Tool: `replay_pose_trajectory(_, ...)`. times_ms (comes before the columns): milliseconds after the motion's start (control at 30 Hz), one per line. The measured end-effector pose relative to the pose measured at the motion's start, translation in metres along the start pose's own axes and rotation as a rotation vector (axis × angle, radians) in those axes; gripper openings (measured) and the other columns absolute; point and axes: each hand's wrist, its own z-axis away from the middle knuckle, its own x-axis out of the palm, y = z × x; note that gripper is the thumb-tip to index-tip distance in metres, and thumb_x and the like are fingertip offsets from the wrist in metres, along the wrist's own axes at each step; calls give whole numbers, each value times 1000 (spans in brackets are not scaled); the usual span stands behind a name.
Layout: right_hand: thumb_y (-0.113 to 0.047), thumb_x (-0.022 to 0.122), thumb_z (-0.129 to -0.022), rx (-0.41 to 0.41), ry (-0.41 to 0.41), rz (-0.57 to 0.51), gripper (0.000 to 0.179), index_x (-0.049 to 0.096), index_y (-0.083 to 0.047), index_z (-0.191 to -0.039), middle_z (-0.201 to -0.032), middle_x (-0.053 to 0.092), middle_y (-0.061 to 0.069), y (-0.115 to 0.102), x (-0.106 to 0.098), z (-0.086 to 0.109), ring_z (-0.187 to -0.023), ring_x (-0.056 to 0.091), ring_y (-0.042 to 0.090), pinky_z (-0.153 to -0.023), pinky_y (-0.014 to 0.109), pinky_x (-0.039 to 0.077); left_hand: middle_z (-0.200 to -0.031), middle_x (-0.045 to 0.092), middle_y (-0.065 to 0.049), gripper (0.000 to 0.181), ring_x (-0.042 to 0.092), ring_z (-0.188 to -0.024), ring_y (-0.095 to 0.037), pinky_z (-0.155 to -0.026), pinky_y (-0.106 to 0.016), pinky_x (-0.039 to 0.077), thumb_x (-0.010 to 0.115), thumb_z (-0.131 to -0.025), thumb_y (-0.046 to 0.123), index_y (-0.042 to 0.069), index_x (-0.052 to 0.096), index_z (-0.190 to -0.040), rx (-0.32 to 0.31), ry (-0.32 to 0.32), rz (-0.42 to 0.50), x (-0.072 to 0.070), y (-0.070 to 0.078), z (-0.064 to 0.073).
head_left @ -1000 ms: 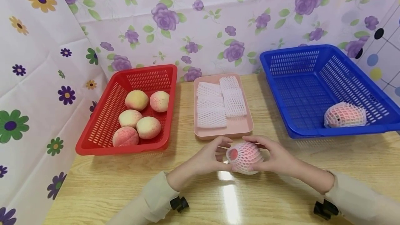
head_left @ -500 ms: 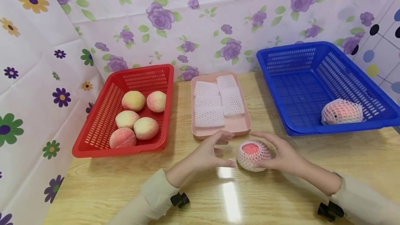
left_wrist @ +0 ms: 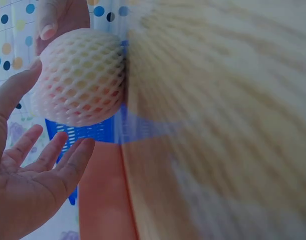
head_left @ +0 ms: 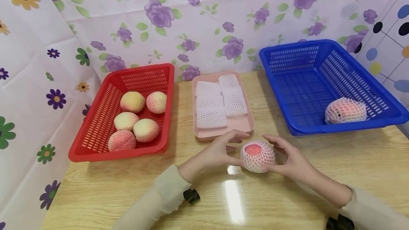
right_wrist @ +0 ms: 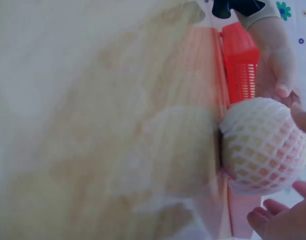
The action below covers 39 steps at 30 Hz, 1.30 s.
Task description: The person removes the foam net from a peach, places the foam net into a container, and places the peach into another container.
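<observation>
A peach in a white foam net (head_left: 257,156) sits on the table between both hands, its pink top showing through the net's opening. My left hand (head_left: 220,151) is at its left side, thumb tip at the net and the other fingers spread apart from it, as the left wrist view shows of the hand (left_wrist: 33,185). On the other side is my right hand (head_left: 292,159), thumb at the net's lower right and fingers loosely bent beyond it. In the right wrist view the netted peach (right_wrist: 265,147) rests on the tabletop, with right-hand fingertips (right_wrist: 260,217) apart from it.
A red basket (head_left: 119,157) with several bare peaches stands at left. The pink tray (head_left: 241,127) behind the hands bears several flat foam nets (head_left: 211,117). At right, a blue basket (head_left: 297,97) holds another netted peach (head_left: 346,111). A flowered cloth (head_left: 204,20) hangs behind.
The netted peach has turned from lying sideways to opening upward and stands on the table. Both hands have loosened around it; the left drew away, then came back to its side.
</observation>
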Motion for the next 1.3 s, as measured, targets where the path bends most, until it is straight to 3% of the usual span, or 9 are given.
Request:
replay_pose_trajectory(367, -13, 86, -67, 147, -93, -48, 88, 40, 1, -140, -135, 48, 25, 5, 4, 5, -109, 45, -11, -91, 9, 43, -144, 42, -10, 73, 49, -124, -28, -100, -24, 47, 79, -74, 2, 5, 44, -138, 25, -57, -11, 9, -8, -9)
replay_pose_trajectory(467, -13, 86, -67, 177, -141, -78, 93, 35, 0, -143, -135, 46, 25, 5, 3, 5, -110, 50, 1, -88, 14, 48, -143, 43, -10, 72, 49, -124, -28, -99, -23, 48, 79, -74, 1, 5, 44, -138, 17, -61, -7, 9, -7, -10)
replay_pose_trajectory(600, -9, 84, -68, 189, -170, -98, 93, 32, 0, -144, -135, 44, 26, 6, 1, 3, -114, 53, 28, -88, 15, 48, -143, 43, -9, 73, 50, -123, -28, -97, -22, 48, 79, -73, 0, 6, 45, -137, -3, -51, 0, 9, -6, -10)
replay_pose_trajectory(667, -7, 84, -67, 176, -166, -84, 92, 33, 0, -143, -135, 44, 25, 5, 1, 2, -114, 52, 32, -90, 13, 47, -142, 44, -9, 72, 50, -123, -27, -96, -21, 49, 79, -73, 0, 7, 46, -137, -10, -45, -6, 10, -5, -10)
replay_pose_trajectory(900, -9, 87, -65, 110, -122, -48, 89, 39, 0, -139, -122, 55, 22, 4, -2, -2, -105, 50, -3, -89, 11, 46, -139, 47, -9, 70, 51, -120, -27, -96, -22, 49, 79, -74, 1, 7, 47, -136, 19, -28, -45, 10, -2, -4)
replay_pose_trajectory(1167, -4, 85, -65, 10, -73, -79, 84, 41, 0, -137, -121, 58, 22, 3, -3, -8, -110, 50, -6, -93, 8, 42, -138, 48, -9, 74, 55, -116, -28, -93, -24, 52, 80, -72, -2, 8, 46, -137, 22, 20, 17, 7, 3, 2)
replay_pose_trajectory(1300, 3, 83, -65, -5, -48, -146, 83, 40, 4, -136, -124, 58, 6, 4, -2, -10, -111, 50, -5, -94, 8, 40, -138, 48, -8, 77, 56, -114, -25, -90, -26, 54, 80, -71, -4, 6, 44, -138, 10, 28, 30, 6, 7, 5)
